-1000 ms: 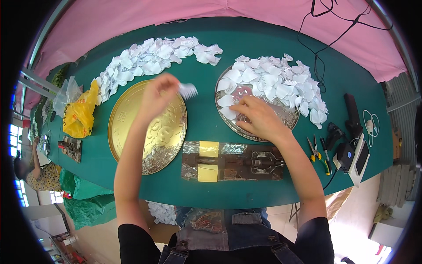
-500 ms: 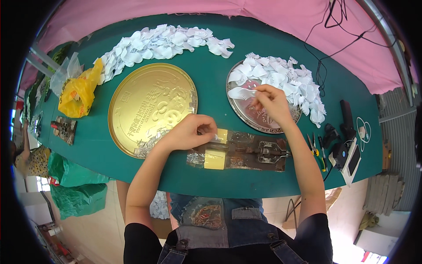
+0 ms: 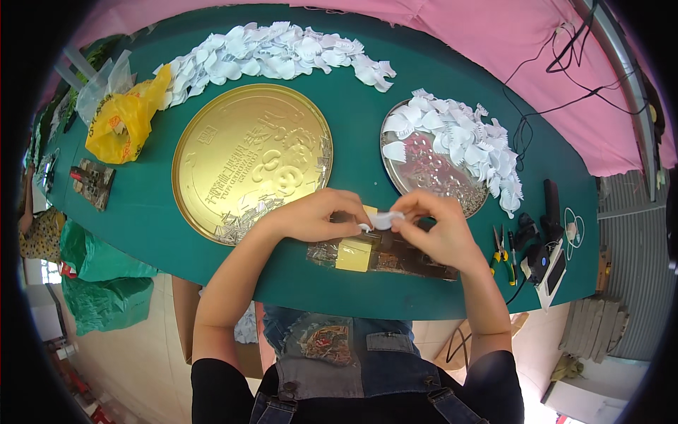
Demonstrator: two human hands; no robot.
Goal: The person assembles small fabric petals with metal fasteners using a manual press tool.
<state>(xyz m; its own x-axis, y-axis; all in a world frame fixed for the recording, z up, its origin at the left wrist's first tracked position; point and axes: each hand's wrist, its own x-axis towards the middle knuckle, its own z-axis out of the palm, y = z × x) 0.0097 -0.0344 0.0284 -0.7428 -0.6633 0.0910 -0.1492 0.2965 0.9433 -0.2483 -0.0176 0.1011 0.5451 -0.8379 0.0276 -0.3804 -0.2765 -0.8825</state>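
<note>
My right hand point(image 3: 439, 227) pinches a white petal-shaped piece point(image 3: 383, 220), which curls over a dark metal hand-worked device point(image 3: 417, 258). My left hand point(image 3: 326, 215) is closed, thumb against fingers, with a small white bit point(image 3: 365, 227) showing at its fingertips, close to the petal piece. Both hands hide part of the device, which lies on the table's near side and carries a yellow pad point(image 3: 352, 256). Left of it, a round gold tray point(image 3: 219, 152) holds loose small metal strips point(image 3: 247, 220). Beyond my right hand, a round silver tray point(image 3: 431, 173) bears many fringed white pieces point(image 3: 466, 134).
A long heap of white pieces point(image 3: 261, 53) arcs along the table's far side. A yellow plastic bag point(image 3: 120, 131) and another metal device point(image 3: 92, 184) lie at left. Green-handled pliers point(image 3: 503, 258), black gadgets point(image 3: 540, 261) and cables occupy the right side.
My right hand has come from the silver tray toward the near side, bringing a white petal piece to my left hand at the device. The view has shifted slightly.
</note>
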